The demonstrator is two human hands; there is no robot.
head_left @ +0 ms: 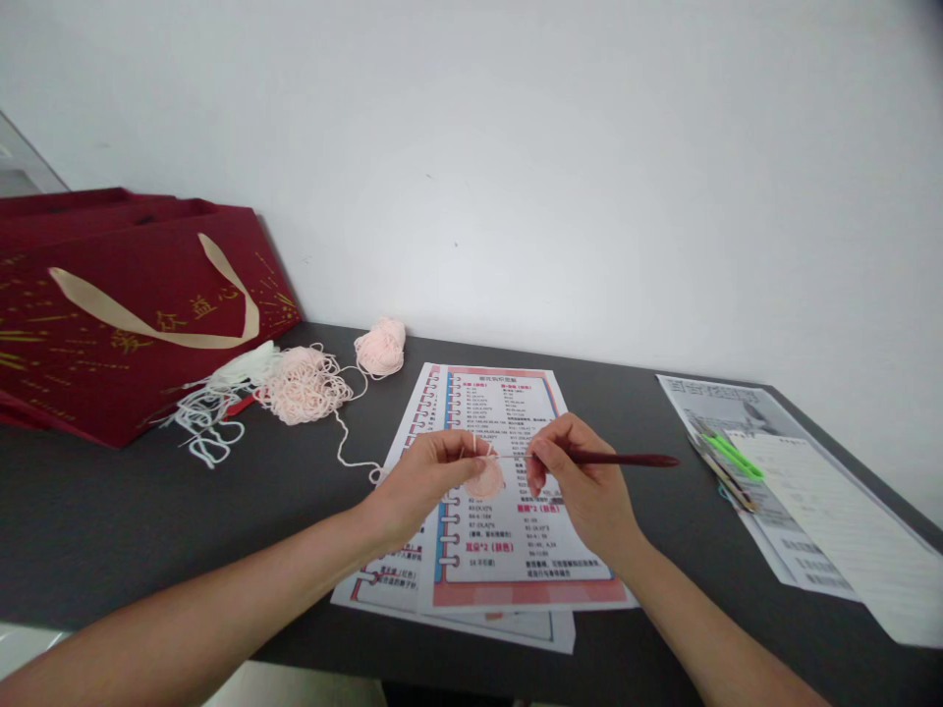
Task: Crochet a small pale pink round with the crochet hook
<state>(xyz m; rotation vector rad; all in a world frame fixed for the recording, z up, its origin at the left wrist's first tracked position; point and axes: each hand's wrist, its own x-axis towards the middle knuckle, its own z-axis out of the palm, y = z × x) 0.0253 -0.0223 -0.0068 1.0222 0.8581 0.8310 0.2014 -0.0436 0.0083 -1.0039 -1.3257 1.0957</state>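
A small round piece of pale pink crochet is pinched between the thumb and fingers of my left hand. My right hand grips a crochet hook with a dark red handle, its thin metal shaft pointing left to the top edge of the piece. Pink yarn runs up over my left fingers, and a strand trails away to a loose tangled heap of pink yarn. Both hands hover above printed pattern sheets. The exact stitch at the hook's tip is too small to make out.
Dark red gift bags with a cream ribbon handle lean at the back left. White yarn and a pink ball of yarn lie near the wall. On the right are papers, a bright green tool and scissors-like metal blades.
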